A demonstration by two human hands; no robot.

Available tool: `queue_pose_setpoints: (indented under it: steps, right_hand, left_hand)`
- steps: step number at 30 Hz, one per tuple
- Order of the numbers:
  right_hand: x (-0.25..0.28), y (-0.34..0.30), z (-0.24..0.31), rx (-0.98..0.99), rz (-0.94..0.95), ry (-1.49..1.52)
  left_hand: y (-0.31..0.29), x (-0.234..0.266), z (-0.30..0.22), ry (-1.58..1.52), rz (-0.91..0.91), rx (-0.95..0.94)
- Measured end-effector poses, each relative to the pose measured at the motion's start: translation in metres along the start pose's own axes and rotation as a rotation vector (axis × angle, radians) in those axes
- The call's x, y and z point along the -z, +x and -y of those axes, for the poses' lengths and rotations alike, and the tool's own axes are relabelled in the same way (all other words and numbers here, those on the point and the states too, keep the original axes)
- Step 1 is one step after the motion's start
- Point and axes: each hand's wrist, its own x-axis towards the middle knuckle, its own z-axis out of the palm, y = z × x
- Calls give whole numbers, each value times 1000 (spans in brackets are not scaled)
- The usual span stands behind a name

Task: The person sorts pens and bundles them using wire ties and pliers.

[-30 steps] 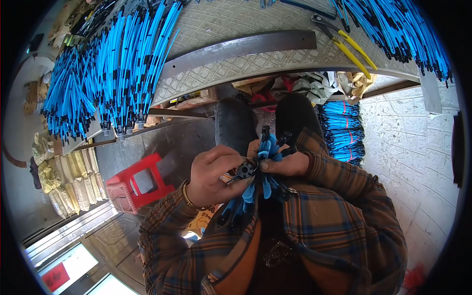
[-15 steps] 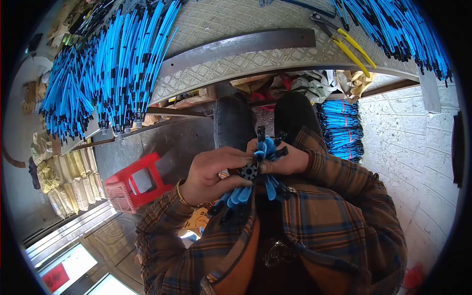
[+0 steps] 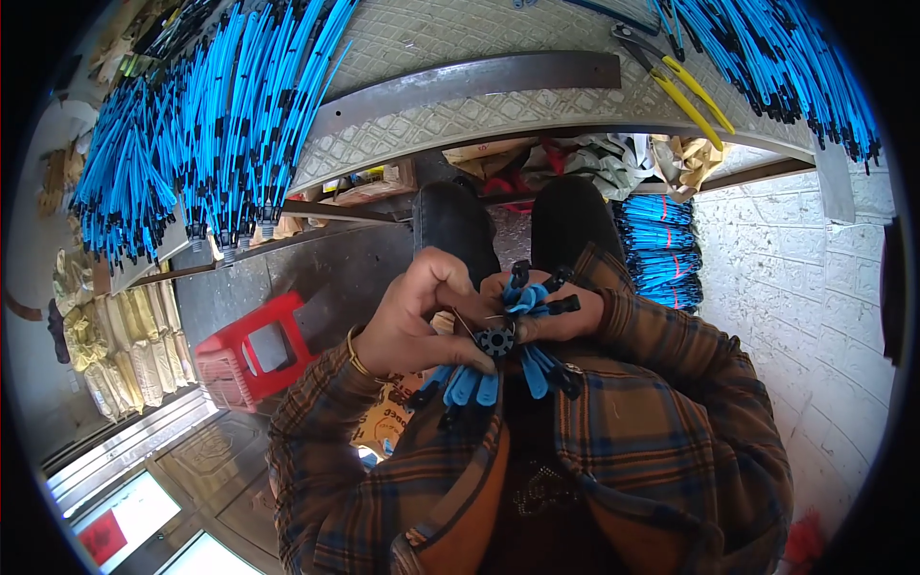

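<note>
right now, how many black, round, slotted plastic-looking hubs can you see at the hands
1 shows: the black, round, slotted hub, between the left hand and the right hand. Others may be hidden by the hands or the flat blue strips.

From the left hand [image 3: 419, 321], floor [image 3: 331, 254] at 10 o'clock leaves room to pass; the stool [image 3: 238, 337] blocks 9, knees [image 3: 452, 220] and table [image 3: 431, 48] 12 to 1, the right hand [image 3: 565, 311] 3.
</note>
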Motion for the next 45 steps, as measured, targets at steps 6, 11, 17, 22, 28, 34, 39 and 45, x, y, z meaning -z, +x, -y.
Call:
queue_pose_setpoints:
  steps: [6, 11, 17, 22, 28, 34, 39, 45]
  right_hand:
    - [19, 5, -18, -85, 85, -36]
    - [19, 13, 4, -154, 124, -111]
    - [4, 6, 37, 10, 14, -235]
    - [-23, -13, 8, -171, -50, -113]
    - [-37, -11, 22, -125, -92, -89]
    - [-32, -14, 13, -178, -51, -131]
    - [-42, -22, 13, -276, -53, -111]
    - [-55, -32, 1, -137, -209, -19]
  left_hand:
    - [14, 20, 27, 39, 139, -35]
    - [20, 23, -2, -48, 169, 68]
    - [30, 25, -30, -29, 225, 137]
    - [7, 5, -39, 9, 226, 45]
    - [4, 10, -35, 32, 275, 44]
    - [0, 6, -46, 154, 305, 113]
    - [-9, -7, -45, 165, 267, 84]
    - [-23, -18, -33, 37, 22, 278]
